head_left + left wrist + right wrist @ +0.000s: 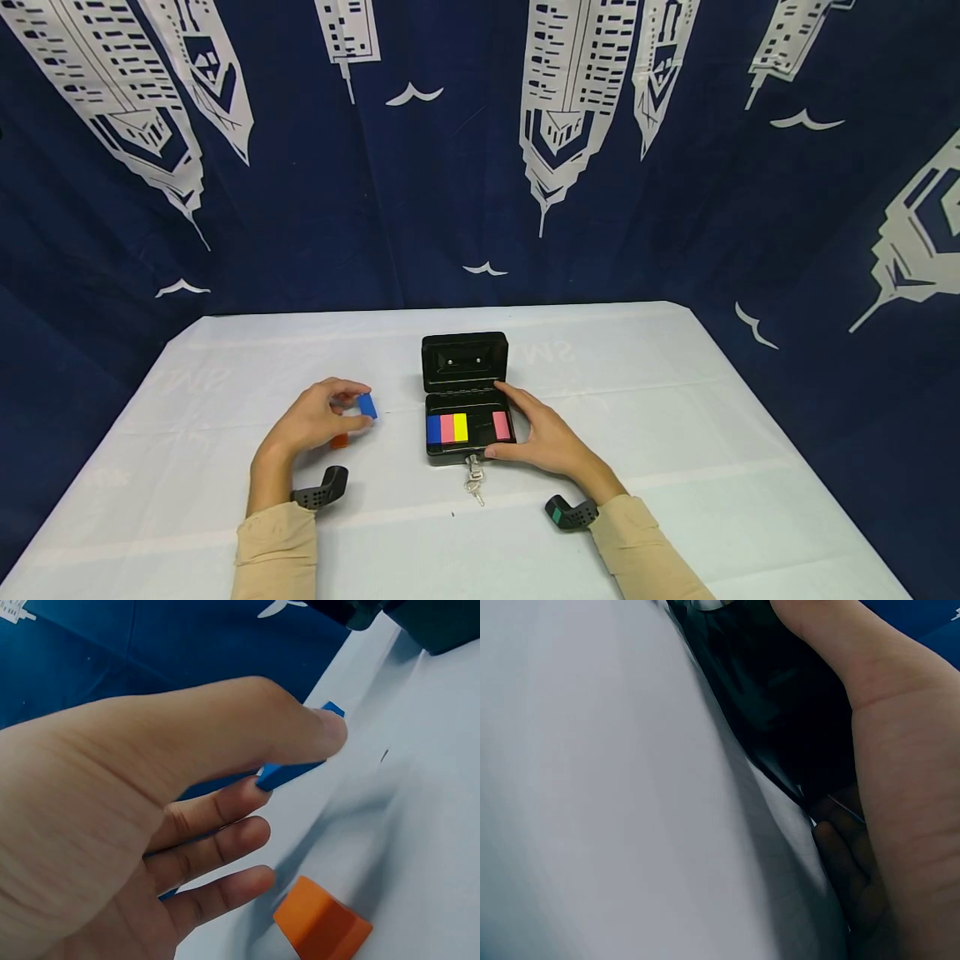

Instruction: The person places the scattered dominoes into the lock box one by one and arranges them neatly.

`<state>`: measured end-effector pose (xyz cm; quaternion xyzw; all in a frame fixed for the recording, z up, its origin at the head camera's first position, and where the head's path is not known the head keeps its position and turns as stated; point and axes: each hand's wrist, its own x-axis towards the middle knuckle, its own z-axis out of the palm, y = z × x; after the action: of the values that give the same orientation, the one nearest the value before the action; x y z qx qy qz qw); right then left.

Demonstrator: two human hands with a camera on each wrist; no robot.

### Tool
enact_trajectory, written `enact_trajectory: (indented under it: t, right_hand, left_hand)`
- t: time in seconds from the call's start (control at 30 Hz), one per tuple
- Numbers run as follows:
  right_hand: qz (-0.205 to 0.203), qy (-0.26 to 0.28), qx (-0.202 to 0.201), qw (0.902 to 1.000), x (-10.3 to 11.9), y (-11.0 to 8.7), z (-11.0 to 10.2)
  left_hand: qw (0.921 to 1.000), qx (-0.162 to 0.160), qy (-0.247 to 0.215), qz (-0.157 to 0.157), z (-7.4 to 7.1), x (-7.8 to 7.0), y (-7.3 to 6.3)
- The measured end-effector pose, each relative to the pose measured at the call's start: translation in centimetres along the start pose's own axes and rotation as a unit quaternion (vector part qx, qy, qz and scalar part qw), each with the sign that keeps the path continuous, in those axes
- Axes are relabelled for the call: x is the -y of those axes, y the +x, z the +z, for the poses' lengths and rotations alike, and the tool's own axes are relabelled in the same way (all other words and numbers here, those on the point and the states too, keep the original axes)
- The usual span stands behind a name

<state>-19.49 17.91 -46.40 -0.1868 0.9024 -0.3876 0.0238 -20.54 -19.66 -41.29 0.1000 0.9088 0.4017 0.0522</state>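
Observation:
Between its thumb and fingers, my left hand (pixel 309 421) pinches a small blue block (pixel 367 406), held a little above the table left of the box. An orange block (pixel 322 922) lies on the table beneath that hand, partly hidden in the head view. My right hand (pixel 543 433) holds the right side of a black cash box (pixel 448 458), its thumb at the front edge and fingers towards the hinge. The lid (pixel 465 363) stands raised. Inside, a blue block (pixel 433 430), a pink block (pixel 447 429) and a yellow block (pixel 461 428) sit side by side at left; another pink block (pixel 501 426) lies at right.
Keys (pixel 476 488) hang from the lock at the box's front and lie on the white-covered table (pixel 420 542). A dark blue curtain (pixel 450 183) with white building prints stands behind the table. Each wrist wears a black strap.

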Motion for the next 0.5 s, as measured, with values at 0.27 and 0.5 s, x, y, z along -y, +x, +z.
enact_trajectory:
  t: [0.27,0.5]
  right_hand:
    - [0.002,-0.002,0.001,1.0000,0.1,0.0,0.0]
    - [0.002,-0.002,0.000,1.0000,0.1,0.0,0.0]
  left_hand:
    - [0.9996,-0.014,0.002,0.024,0.1,-0.8,0.1]
    - [0.9990,-0.022,-0.008,0.038,0.1,-1.4,0.3]
